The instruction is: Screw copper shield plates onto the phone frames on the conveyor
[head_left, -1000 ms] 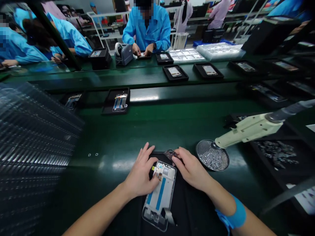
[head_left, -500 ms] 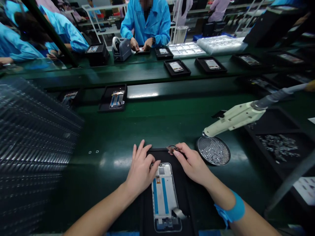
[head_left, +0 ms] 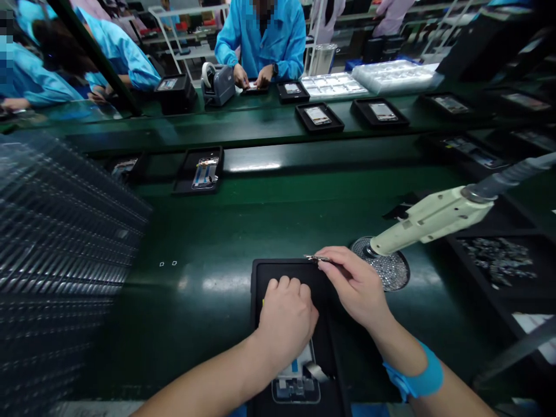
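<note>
My left hand (head_left: 284, 318) is closed, knuckles up, over the upper part of a phone frame (head_left: 299, 389). Its fingertips are hidden beneath it, so whatever they pinch does not show. The frame lies in a black tray (head_left: 278, 267), with blue strips and a loose grey flex ribbon (head_left: 316, 370) near its lower end. Between thumb and fingers, my right hand (head_left: 358, 286) pinches a small circuit board (head_left: 316, 258), seen nearly edge-on above the tray's far right corner. A blue band (head_left: 419, 373) circles my right wrist.
Right of my hand, a pale green nozzle (head_left: 434, 220) reaches over a round dish (head_left: 393, 272) of small shiny parts. Stacked clear plastic trays (head_left: 65, 249) fill the left side. Another phone tray (head_left: 197, 171) sits farther back. Across the bench, a person in blue works.
My left hand has gone from spread fingers beside the phone frame to closed over its upper part. In my right hand, the circuit board has tilted edge-on.
</note>
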The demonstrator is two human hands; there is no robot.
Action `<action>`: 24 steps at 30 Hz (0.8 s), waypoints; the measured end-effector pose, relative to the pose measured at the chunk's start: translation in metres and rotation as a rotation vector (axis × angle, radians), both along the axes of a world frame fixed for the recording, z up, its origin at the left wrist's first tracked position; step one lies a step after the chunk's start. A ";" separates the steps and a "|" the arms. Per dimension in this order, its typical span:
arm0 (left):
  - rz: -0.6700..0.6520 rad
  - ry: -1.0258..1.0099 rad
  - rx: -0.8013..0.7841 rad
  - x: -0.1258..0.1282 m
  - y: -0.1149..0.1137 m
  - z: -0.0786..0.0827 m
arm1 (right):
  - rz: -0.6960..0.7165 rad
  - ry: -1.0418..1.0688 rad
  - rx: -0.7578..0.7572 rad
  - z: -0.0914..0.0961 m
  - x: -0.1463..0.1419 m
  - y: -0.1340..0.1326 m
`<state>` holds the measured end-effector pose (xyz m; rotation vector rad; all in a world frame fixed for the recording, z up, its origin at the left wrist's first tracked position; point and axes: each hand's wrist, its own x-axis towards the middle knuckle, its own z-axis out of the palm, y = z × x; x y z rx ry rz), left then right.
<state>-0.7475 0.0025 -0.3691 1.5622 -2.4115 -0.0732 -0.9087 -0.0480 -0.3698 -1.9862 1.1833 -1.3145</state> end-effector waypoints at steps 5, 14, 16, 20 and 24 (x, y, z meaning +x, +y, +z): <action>-0.202 0.258 -0.050 0.015 0.021 0.006 | 0.019 -0.086 0.185 0.001 0.000 0.007; -0.238 0.320 0.026 0.063 0.061 0.002 | 0.321 0.098 0.342 -0.002 0.014 0.025; -0.221 0.346 0.028 0.063 0.064 -0.001 | 0.332 0.126 0.339 -0.003 0.016 0.025; -0.238 0.399 0.003 0.062 0.070 -0.005 | 0.317 0.176 0.323 -0.005 0.015 0.026; -0.259 0.454 -0.037 0.064 0.075 -0.009 | 0.344 0.203 0.311 -0.008 0.017 0.027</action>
